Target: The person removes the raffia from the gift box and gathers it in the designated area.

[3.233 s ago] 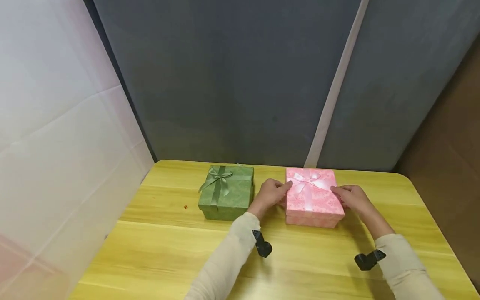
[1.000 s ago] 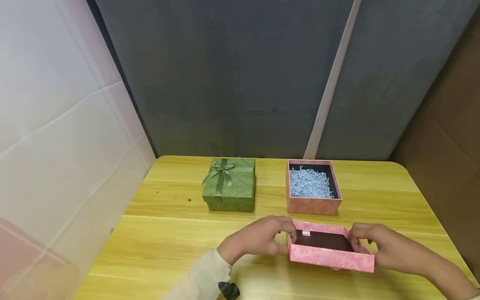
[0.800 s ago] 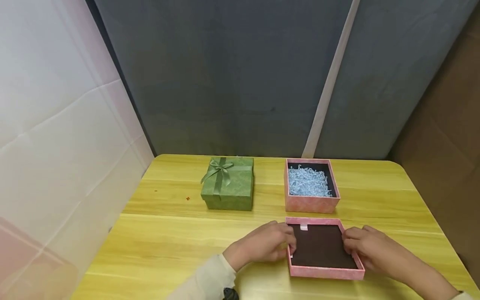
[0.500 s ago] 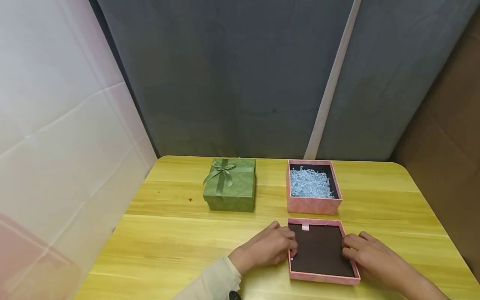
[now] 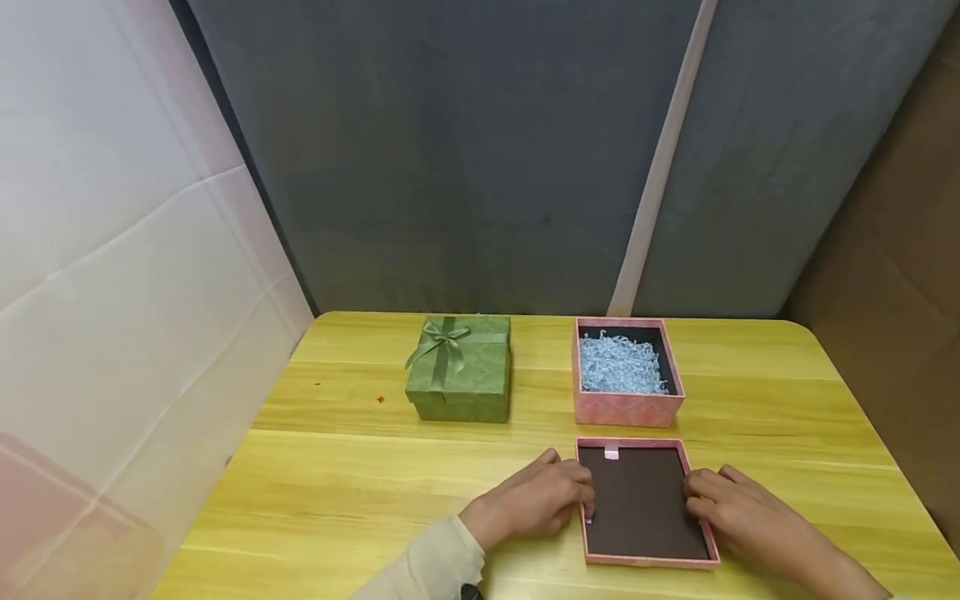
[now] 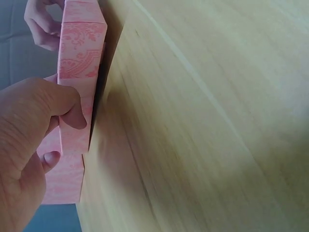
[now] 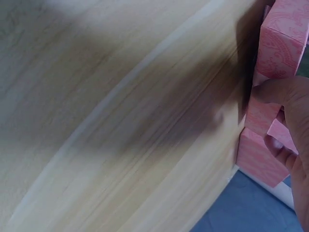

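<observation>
A pink patterned box lid (image 5: 645,500) lies upside down near the table's front, its dark brown inside facing up. My left hand (image 5: 536,496) grips its left wall, fingers curled over the rim; the left wrist view shows the thumb against the outer side of the lid (image 6: 79,53). On the opposite wall my right hand (image 5: 738,508) pinches the lid the same way, the thumb pressing its outside in the right wrist view. Just behind stands the uncovered pink box (image 5: 628,410), with blue shredded paper (image 5: 621,365) inside.
A lidded green gift box (image 5: 468,379) with a ribbon bow sits left of the pink box. Small reddish specks (image 5: 380,399) lie on the yellow wood-grain table (image 5: 322,492). A grey curtain (image 5: 450,167) hangs behind the table, with a white sheet (image 5: 135,275) on the left.
Both hands have lifted the lid off the pink box, turned it over and lowered it onto the table in front. Over the last half second hardly anything has moved.
</observation>
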`<action>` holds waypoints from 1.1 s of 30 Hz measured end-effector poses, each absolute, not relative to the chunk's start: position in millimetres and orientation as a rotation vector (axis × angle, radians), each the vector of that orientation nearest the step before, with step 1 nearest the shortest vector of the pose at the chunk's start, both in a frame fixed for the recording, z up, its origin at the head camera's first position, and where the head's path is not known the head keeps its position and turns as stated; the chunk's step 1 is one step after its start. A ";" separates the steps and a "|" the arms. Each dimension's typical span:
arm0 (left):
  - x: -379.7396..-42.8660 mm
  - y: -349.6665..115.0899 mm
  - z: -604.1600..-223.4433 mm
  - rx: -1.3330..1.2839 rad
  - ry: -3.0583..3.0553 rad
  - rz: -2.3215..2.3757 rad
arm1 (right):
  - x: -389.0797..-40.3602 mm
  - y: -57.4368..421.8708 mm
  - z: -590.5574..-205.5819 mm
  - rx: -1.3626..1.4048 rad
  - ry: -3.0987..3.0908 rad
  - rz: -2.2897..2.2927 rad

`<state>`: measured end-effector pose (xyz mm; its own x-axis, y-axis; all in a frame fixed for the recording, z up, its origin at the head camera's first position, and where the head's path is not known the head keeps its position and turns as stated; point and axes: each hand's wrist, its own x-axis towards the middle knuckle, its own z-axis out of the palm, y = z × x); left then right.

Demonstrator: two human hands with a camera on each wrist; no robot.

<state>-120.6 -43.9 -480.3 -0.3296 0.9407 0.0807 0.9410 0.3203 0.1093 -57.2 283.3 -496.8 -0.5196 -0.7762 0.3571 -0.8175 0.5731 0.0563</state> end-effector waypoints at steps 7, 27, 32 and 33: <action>-119.6 -42.4 -480.2 -1.820 -2.546 -0.196 | -56.4 283.3 -502.1 1.294 -2.436 0.187; -117.7 -40.1 -477.1 -1.784 -2.536 -0.226 | -52.5 281.7 -499.9 1.300 -2.476 0.104; -127.7 -46.5 -459.7 -1.624 -2.590 -0.447 | -53.3 275.7 -479.8 1.231 -2.476 0.119; -131.9 -47.7 -455.2 -1.555 -2.617 -0.506 | -55.9 273.9 -473.3 1.200 -2.472 0.145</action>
<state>-131.9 -47.7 -455.2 -0.4908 0.8451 0.2121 0.8633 0.4386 0.2498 -55.9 273.9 -473.3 -0.5591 -0.7341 0.3852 -0.7740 0.6287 0.0747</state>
